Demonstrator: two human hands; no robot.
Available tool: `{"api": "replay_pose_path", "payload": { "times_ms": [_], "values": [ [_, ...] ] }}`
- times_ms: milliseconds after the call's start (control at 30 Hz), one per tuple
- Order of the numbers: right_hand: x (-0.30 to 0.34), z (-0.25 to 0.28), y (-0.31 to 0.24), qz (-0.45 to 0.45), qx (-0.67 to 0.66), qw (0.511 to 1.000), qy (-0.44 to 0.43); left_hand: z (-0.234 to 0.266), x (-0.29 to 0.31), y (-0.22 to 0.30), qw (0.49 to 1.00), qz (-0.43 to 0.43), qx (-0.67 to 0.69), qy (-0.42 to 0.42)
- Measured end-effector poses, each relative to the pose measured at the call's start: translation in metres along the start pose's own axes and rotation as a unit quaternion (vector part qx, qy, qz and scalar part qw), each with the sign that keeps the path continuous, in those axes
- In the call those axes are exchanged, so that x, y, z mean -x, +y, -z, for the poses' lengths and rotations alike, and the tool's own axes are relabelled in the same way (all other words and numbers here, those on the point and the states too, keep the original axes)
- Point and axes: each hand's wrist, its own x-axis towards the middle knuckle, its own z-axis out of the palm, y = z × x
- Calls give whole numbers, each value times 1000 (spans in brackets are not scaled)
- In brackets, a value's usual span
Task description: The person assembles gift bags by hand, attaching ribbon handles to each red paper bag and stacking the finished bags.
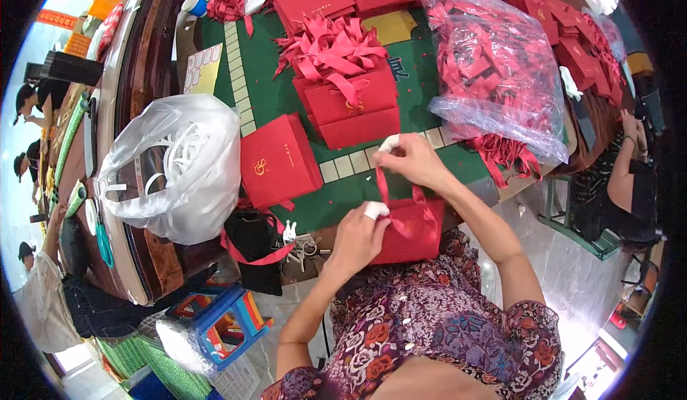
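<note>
One red ribbon [382,185] is pinched by right hand [411,162]; left hand [358,237] is curled at red bag [413,245], exact hold hidden; green mat [333,203] is bare beyond.

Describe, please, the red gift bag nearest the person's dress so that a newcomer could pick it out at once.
Find the green tabletop, then its near edge, by the person's floral dress. There, the red gift bag has its red ribbon pinched by the left hand and right hand. Unlike the stacked red bags farther off, it alone is being handled.
</note>
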Motion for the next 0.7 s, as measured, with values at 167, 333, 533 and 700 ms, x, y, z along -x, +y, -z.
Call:
{"api": "replay_pose_path", "payload": {
  "times_ms": [167,333,533,700],
  "values": [
    [12,19,11,33,138,986,91,3,-3,-13,993,52,-5,103],
    [17,14,28,28,274,956,101,4,-22,-8,986,117,-65,100],
    [25,-3,19,54,389,916,84,-18,-51,-22,975,120,-173,75],
    [33,12,30,48,280,958,27,-28,-40,-39,978,147,-92,120]
  ]
}}
